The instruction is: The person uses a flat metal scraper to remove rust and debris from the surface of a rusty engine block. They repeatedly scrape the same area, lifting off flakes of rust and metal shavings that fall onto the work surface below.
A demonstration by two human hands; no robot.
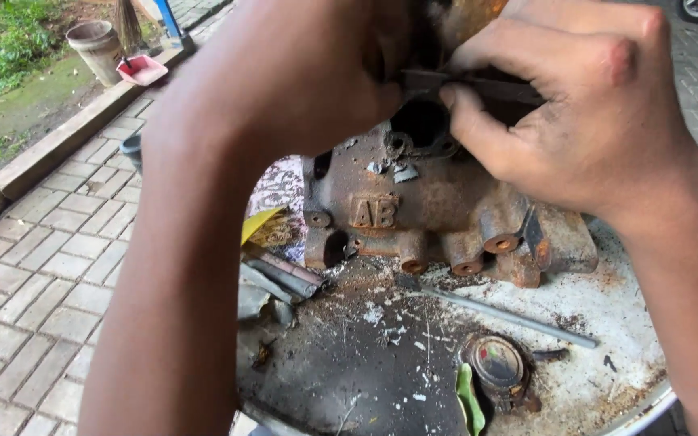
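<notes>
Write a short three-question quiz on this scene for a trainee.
1. True or false: the rusty metal block stands on a round metal tray.
2. What lies on the tray in front of the block? A) a thin metal rod B) a hammer C) a paintbrush
3. Which hand presses a flat strip against the top of the block?

Key: 1 true. 2 A. 3 the right hand; the left hand is up at the block's top too, its grip hidden.
</notes>
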